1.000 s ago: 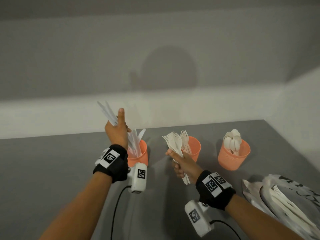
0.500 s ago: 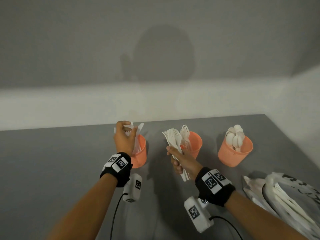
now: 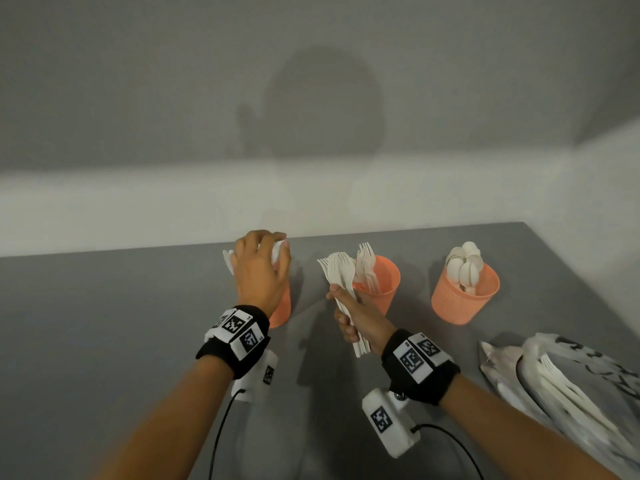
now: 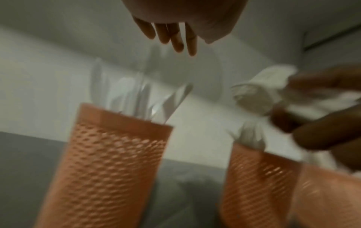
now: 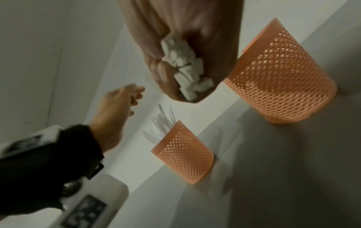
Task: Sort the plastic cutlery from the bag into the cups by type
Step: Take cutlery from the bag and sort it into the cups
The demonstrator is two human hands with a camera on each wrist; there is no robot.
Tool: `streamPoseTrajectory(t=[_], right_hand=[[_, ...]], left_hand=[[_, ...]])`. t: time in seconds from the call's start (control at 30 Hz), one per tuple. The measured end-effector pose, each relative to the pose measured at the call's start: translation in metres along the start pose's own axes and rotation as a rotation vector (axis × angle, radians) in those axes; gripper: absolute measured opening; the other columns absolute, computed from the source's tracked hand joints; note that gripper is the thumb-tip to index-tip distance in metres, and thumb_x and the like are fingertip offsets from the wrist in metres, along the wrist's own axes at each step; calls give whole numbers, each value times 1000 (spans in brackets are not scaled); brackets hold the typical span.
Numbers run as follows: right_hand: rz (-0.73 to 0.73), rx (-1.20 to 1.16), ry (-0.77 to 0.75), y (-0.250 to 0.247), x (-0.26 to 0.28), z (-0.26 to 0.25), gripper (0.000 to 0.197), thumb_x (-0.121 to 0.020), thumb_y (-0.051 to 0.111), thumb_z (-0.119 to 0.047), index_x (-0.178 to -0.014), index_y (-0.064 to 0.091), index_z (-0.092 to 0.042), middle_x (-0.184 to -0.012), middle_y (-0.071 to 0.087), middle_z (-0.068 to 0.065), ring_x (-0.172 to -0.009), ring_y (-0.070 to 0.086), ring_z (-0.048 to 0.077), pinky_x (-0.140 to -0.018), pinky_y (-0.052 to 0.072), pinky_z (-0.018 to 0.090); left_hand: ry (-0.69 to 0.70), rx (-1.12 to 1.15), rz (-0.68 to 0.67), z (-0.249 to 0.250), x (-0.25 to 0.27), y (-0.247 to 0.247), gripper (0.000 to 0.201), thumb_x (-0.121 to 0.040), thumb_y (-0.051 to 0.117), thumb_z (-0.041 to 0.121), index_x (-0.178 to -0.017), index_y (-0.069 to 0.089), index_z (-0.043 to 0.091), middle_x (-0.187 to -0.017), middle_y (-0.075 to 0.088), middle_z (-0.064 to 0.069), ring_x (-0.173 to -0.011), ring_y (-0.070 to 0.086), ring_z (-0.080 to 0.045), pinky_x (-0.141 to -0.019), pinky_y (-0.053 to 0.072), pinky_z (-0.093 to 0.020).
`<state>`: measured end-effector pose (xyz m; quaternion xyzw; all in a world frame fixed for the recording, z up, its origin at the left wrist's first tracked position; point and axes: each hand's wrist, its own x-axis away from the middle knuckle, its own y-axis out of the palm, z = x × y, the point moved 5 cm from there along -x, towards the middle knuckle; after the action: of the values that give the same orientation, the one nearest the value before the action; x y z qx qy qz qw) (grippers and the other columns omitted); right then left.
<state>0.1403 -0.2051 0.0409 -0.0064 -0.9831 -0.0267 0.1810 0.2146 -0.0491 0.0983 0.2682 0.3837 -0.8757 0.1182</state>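
Observation:
Three orange mesh cups stand in a row on the grey table. My left hand (image 3: 266,252) hovers over the left cup (image 3: 281,311). Its fingers (image 4: 176,37) hang straight above the white knives (image 4: 136,98) standing in that cup (image 4: 109,162) and hold nothing. My right hand (image 3: 348,322) grips a bundle of white forks (image 3: 337,271) by the handles (image 5: 185,67), just left of the middle cup (image 3: 382,289), which holds forks. The right cup (image 3: 464,299) holds spoons (image 3: 465,266).
A crumpled plastic bag (image 3: 571,372) with more white cutlery (image 3: 568,400) lies at the table's right front. A pale wall runs along the table's far edge. Cables trail from both wrist units toward me.
My left hand came down with a few knives, dropped them into the left cup and now hangs open above it. My right hand has stayed put with its forks.

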Motion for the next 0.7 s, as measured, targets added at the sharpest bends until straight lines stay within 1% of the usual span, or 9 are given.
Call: streamPoseTrajectory(t=[0.1, 0.2, 0.27, 0.33, 0.4, 0.5, 0.57, 0.63, 0.7], right_hand=[[65, 86, -69, 1, 1, 0, 14, -97, 44, -33, -97, 48, -20, -54, 37, -2, -35, 32, 5, -35, 28, 16], [74, 197, -161, 6, 8, -5, 14, -99, 40, -28, -112, 44, -27, -55, 37, -1, -35, 33, 5, -34, 30, 17], [65, 272, -231, 8, 16, -10, 9, -99, 38, -25, -103, 45, -28, -53, 39, -3, -35, 34, 6, -34, 31, 18], [60, 308, -279, 7, 23, -13, 17, -99, 36, -22, -90, 48, -30, -52, 43, -4, -35, 35, 6, -34, 32, 19], [54, 305, -257, 4, 25, -8, 17, -99, 35, -24, -92, 50, -29, -56, 47, -2, -35, 38, 7, -33, 34, 19], [47, 232, -201, -5, 28, 2, 23, -98, 37, -37, -109, 49, -19, -57, 48, 0, -35, 40, 9, -34, 35, 19], [34, 188, -190, -9, 32, 5, 28, -98, 36, -40, -108, 49, -17, -59, 49, 3, -34, 42, 10, -36, 36, 19], [47, 190, -211, -15, 35, 7, 23, -99, 35, -37, -105, 48, -19, -61, 50, 5, -35, 46, 11, -38, 40, 20], [149, 268, -258, -25, 35, 9, 16, -99, 38, -34, -106, 48, -24, -64, 53, -2, -47, 52, 9, -55, 47, 26]], left_hand=[[-122, 258, -125, 24, 16, 0, 27, -94, 46, 29, -90, 64, 10, -81, 62, -3, -73, 54, -16, -67, 43, -23], [-275, 341, -361, 37, 42, 23, 32, -94, 47, 35, -87, 60, 7, -71, 57, -1, -64, 50, -13, -61, 41, -26], [-354, 448, -489, 42, 58, 40, 36, -95, 43, 39, -88, 58, 7, -67, 57, 2, -64, 53, -14, -60, 42, -25], [-456, 572, -567, 49, 70, 48, 38, -99, 34, 37, -96, 57, 7, -71, 58, -3, -68, 56, -19, -61, 48, -29], [-509, 652, -555, 53, 79, 51, 45, -100, 26, 37, -97, 56, 3, -76, 59, -15, -70, 58, -25, -69, 53, -42], [-530, 657, -502, 56, 85, 54, 56, -98, 23, 39, -87, 59, -2, -79, 63, -30, -72, 62, -41, -77, 53, -53], [-554, 649, -480, 57, 89, 55, 51, -96, 23, 39, -75, 60, 8, -84, 66, -31, -78, 65, -43, -78, 53, -56], [-593, 630, -460, 59, 90, 53, 46, -97, 24, 35, -73, 58, 17, -89, 68, -27, -84, 66, -41, -82, 52, -56], [-637, 661, -411, 59, 88, 49, 43, -101, 24, 28, -76, 57, 15, -91, 67, -23, -90, 65, -40, -86, 52, -52]])
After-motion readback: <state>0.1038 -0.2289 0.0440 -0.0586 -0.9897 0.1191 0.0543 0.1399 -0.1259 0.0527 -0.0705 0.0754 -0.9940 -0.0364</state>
